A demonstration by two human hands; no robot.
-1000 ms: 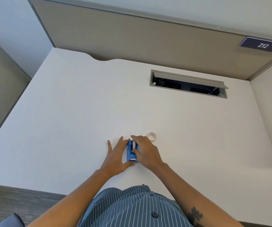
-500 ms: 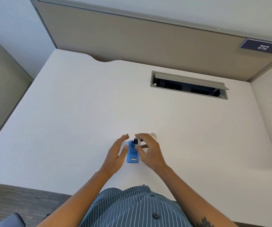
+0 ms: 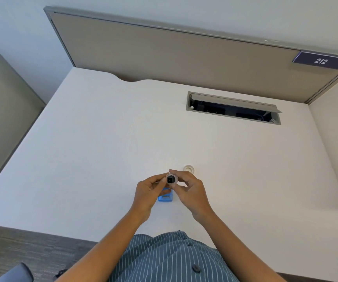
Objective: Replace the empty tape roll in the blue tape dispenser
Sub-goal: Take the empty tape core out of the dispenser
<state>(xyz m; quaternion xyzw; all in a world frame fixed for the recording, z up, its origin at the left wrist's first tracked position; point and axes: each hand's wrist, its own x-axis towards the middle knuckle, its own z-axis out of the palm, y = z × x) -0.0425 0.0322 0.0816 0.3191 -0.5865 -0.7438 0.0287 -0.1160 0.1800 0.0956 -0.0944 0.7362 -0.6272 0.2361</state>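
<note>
holding the empty roll point(image 3: 171, 179) w/ black hub, both hands pinch it (left hand point(image 3: 147, 193), right hand point(image 3: 190, 191)) above the blue dispenser point(image 3: 165, 197); new roll point(image 3: 188, 168) lies near.

— What's on the white desk point(image 3: 103, 139) at the back?
— A grey cable hatch point(image 3: 233, 110), its lid propped open, dark inside.
— And behind it?
— A tan partition panel point(image 3: 164, 53) bearing a dark sign point(image 3: 321, 60) reading 212.
</note>
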